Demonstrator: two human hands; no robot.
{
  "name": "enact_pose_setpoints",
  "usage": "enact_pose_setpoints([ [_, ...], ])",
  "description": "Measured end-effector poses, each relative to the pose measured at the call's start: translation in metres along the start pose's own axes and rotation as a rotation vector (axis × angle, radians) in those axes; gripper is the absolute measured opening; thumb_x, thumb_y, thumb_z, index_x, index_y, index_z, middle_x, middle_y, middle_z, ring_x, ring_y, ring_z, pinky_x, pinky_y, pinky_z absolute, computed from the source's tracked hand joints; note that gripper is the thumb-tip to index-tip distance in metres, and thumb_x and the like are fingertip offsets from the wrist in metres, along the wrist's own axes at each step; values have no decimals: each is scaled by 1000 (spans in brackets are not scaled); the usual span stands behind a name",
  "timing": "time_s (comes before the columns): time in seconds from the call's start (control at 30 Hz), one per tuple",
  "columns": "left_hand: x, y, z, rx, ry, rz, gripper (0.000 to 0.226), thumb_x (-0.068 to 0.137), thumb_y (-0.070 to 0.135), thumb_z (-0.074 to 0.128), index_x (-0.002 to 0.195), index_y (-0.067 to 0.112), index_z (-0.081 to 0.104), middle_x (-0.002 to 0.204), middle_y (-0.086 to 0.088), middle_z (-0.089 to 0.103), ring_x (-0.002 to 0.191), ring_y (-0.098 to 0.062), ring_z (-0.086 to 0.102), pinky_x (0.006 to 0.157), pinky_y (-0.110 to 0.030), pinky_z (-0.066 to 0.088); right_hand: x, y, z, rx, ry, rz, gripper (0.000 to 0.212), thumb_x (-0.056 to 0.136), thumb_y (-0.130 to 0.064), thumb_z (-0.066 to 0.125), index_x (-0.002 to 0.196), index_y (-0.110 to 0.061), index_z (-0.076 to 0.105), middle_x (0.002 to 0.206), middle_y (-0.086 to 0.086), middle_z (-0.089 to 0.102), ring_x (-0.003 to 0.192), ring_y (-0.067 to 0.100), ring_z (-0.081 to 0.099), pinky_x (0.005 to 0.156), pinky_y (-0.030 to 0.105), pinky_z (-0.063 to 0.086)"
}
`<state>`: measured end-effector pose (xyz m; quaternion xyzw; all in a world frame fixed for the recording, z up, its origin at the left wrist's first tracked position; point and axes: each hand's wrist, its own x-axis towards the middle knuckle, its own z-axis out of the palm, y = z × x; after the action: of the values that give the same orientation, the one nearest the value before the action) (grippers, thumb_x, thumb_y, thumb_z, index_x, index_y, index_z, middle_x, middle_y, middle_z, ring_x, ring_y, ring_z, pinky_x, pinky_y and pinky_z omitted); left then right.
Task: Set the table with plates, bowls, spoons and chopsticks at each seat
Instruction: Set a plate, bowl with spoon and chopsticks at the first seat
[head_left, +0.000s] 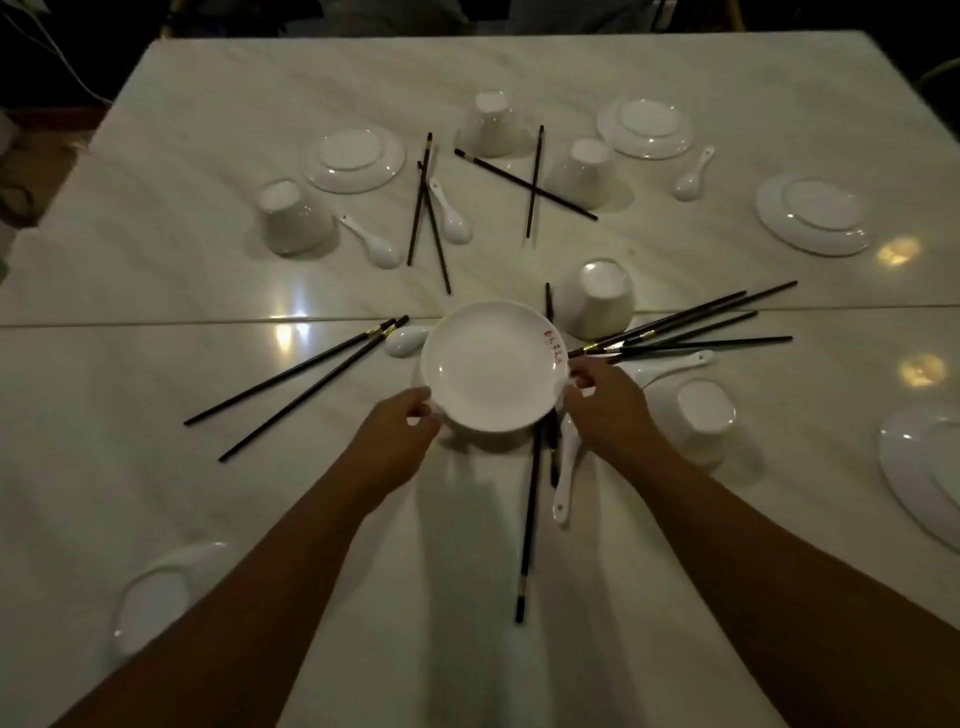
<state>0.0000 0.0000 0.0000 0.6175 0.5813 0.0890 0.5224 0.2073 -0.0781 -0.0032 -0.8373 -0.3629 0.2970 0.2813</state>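
Plate (493, 366) in question: from the head view it lies face up near the middle of the pale worktop (156, 493), between both hands, with a small red marking on its inner right slope. The left hand (400, 421) has its grip closed on the near-left rim, fingers curled round the edge. The right hand (605, 397) has its grip pinched on the right rim, thumb over the lip. I cannot tell whether the plate is just clear of what lies beneath it or resting on it. A long black chopstick (530, 514) and a white spoon (563, 478) run out from under its near edge. An upturned bowl (597, 299) stands just beyond its far right side, and a loose bundle of chopsticks (691, 327) fans out beside the right hand. To my eye this is glazed china: stiff, fairly light for two hands, slick under the fingers and quick to chip if it knocks the bowl. Opposite points on the rim look like the right hold, since the shallow well offers nothing else to take. I would want it raised straight up before it goes sideways, or it will likely drag the chopstick and spoon along. It should be set down flat, not edge first.
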Motion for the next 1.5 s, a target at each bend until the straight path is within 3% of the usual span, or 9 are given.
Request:
enact_pose_setpoints([
  [0.2, 57, 14, 6, 101, 224, 43, 29, 90, 19, 56, 118, 14, 53, 88, 1, 57, 88, -22, 57, 77, -33, 46, 31, -1, 8, 11, -25, 50, 38, 91, -19, 59, 127, -12, 53, 123, 8, 63, 112, 22, 59, 83, 26, 44],
  [0.37, 75, 15, 11, 170, 324, 62, 20, 85, 16, 59, 104, 11, 58, 90, 0, 58, 87, -18, 53, 80, -27, 40, 42, 4, 12, 38, 26, 89, 34, 90, -18, 60, 123, -11, 55, 121, 7, 63, 113, 21, 59, 80, 23, 42],
  [0.5, 74, 22, 11, 174, 275, 64, 9, 84, 12, 58, 89, 9, 63, 87, -8, 63, 85, -22, 57, 78, -32, 46, 43, 6, 13, 71, 46, 122, 31, 91, -18, 60, 121, -12, 56, 120, 7, 63, 111, 22, 60, 80, 25, 45],
  [0.63, 60, 30, 0, -167, 174, -49, 18, 83, 2, 53, 71, 14, 57, 82, -10, 63, 83, -26, 62, 75, -42, 57, 35, 3, 6, 224, 68, 79, 30, 91, -18, 59, 120, -17, 58, 113, 3, 66, 104, 21, 63, 89, 41, 55],
  [0.77, 16, 28, -20, -456, 46, -140, 20, 85, -2, 52, 72, 10, 43, 85, -13, 57, 77, -26, 60, 59, -35, 55, 7, -13, -3, 569, 14, 104, 26, 95, -10, 48, 115, -25, 55, 103, 2, 66, 92, 20, 65, 80, 49, 57],
  [0.97, -68, -3, -54, -401, -170, -169, 16, 96, 33, 47, 100, 19, 55, 106, -9, 60, 94, -32, 62, 74, -45, 57, -68, -31, 0, 634, -238, 142, 26, 99, -15, 42, 115, -30, 56, 107, 3, 66, 95, 24, 65, 70, 47, 59],
  [1.1, -120, -38, -71, -249, -132, -102, 19, 96, 30, 47, 113, 34, 56, 106, -3, 62, 94, -27, 61, 62, -40, 56, -127, -32, 18, 527, -363, 93, 25, 99, -18, 45, 118, -28, 58, 104, -2, 67, 93, 17, 65, 68, 33, 57],
  [1.37, -214, -120, -59, -572, 39, -254, 23, 99, 21, 42, 101, 33, 61, 111, -7, 66, 100, -32, 62, 73, -54, 55, -240, -8, 50, 602, -422, 267, 25, 97, -21, 50, 120, -18, 57, 108, 6, 65, 96, 26, 66, 66, 39, 59],
  [1.5, -243, -146, -49, -532, 45, -315, 23, 99, 21, 42, 98, 35, 61, 105, -2, 65, 95, -26, 61, 68, -45, 57, -280, 10, 69, 565, -383, 308, 28, 97, -15, 49, 123, -23, 57, 112, 5, 64, 98, 29, 64, 65, 42, 60],
])
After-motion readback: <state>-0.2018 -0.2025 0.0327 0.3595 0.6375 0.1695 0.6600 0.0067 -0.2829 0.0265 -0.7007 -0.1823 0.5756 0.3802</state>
